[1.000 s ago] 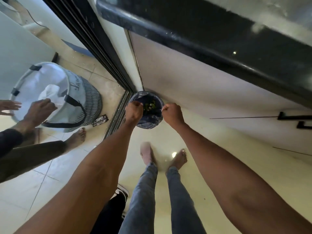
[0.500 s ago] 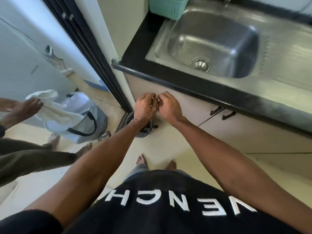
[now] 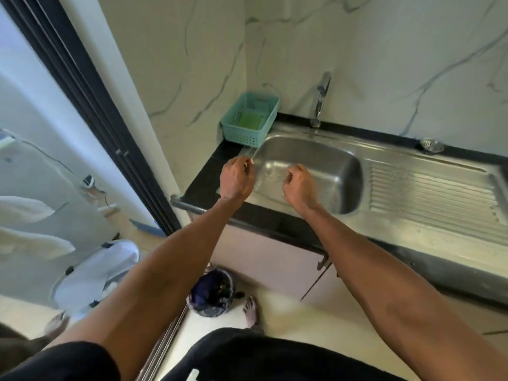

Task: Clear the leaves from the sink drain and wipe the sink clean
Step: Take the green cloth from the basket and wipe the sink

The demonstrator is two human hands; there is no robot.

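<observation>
Both hands have risen from the dark-lined bin (image 3: pixel 213 294) on the floor to the stainless steel sink basin (image 3: pixel 324 163), the left hand (image 3: pixel 237 178) over its left rim and the right hand (image 3: pixel 299 185) above the bowl, each with fingers curled in and no visible hold on anything. No leaves show in the basin and the drain is hidden behind the right hand, so wiping seems next: fetch a cloth and work from the ribbed drainboard (image 3: pixel 428 193) towards the drain. Behind, a teal plastic basket (image 3: pixel 248 119) sits on the black tabletop (image 3: pixel 203 182) beside the chrome tap (image 3: pixel 320 100) and marble-veined wall.
</observation>
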